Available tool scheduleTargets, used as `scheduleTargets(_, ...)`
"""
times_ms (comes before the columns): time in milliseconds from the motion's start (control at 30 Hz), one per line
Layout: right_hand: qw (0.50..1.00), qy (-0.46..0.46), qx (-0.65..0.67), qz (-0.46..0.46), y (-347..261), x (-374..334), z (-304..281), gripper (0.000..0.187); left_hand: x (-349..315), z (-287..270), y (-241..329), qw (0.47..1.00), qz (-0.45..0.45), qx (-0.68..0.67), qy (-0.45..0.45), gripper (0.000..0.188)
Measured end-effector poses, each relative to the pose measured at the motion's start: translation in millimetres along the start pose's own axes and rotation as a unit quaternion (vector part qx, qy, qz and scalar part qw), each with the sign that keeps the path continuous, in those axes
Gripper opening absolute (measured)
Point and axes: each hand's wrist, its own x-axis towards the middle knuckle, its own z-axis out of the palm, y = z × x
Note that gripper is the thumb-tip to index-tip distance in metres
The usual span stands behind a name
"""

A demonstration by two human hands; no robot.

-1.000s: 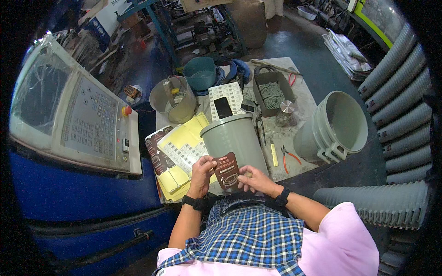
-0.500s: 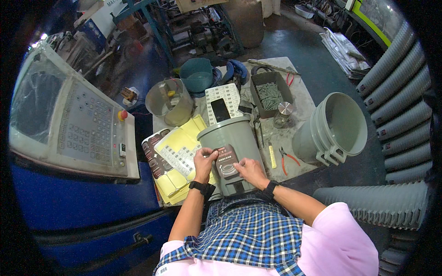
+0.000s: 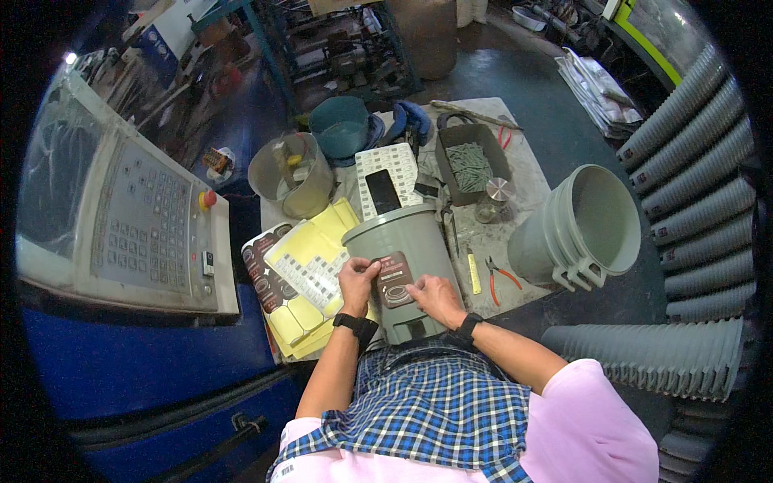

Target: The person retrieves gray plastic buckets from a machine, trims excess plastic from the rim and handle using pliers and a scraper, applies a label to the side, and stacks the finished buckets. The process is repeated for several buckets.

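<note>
A grey plastic bin (image 3: pixel 433 249) lies tilted in front of me, its lid end away from me and its base against my apron. On its side is a dark brown printed label (image 3: pixel 395 283). My left hand (image 3: pixel 357 288) is closed, pinching the label's upper left edge between thumb and forefinger. Fingers drawn together, my right hand (image 3: pixel 440 301) grips the label's right edge lower down. Whether the label's whole back touches the bin, I cannot tell. Beside my left hand lie yellow backing sheets (image 3: pixel 332 228) and brown label sheets (image 3: pixel 259 251).
A phone (image 3: pixel 383 191) rests on a white sticker sheet (image 3: pixel 375 163) beyond the bin. To the right are a yellow cutter (image 3: pixel 473 274), orange-handled pliers (image 3: pixel 508 275), a box of screws (image 3: pixel 447 167) and stacked grey buckets (image 3: pixel 547 229). A control panel (image 3: pixel 153 217) stands left.
The view has shifted slightly. Both hands keep nearly the same places on the label, and the bin has not visibly moved.
</note>
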Motion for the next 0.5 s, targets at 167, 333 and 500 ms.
scheduleTargets(167, 0.999, -0.022, -0.011, 0.029, -2.8, 3.2, -0.4, 0.036, -2.4, 3.3, -0.2, 1.0, 0.0, -0.008, 0.018, 0.015)
scheduleTargets(333, 0.995, -0.059, -0.059, 0.063, -14.4, 8.5, -10.4, 0.042, -4.2, 6.8, 2.0, 0.974, 0.072, 0.206, 0.054, 0.032)
scheduleTargets(500, 0.972, -0.066, -0.224, 0.018, -21.7, 15.7, -28.2, 0.05, -20.0, 3.4, 1.4, 0.96, 0.096, 0.247, 0.085, 0.06)
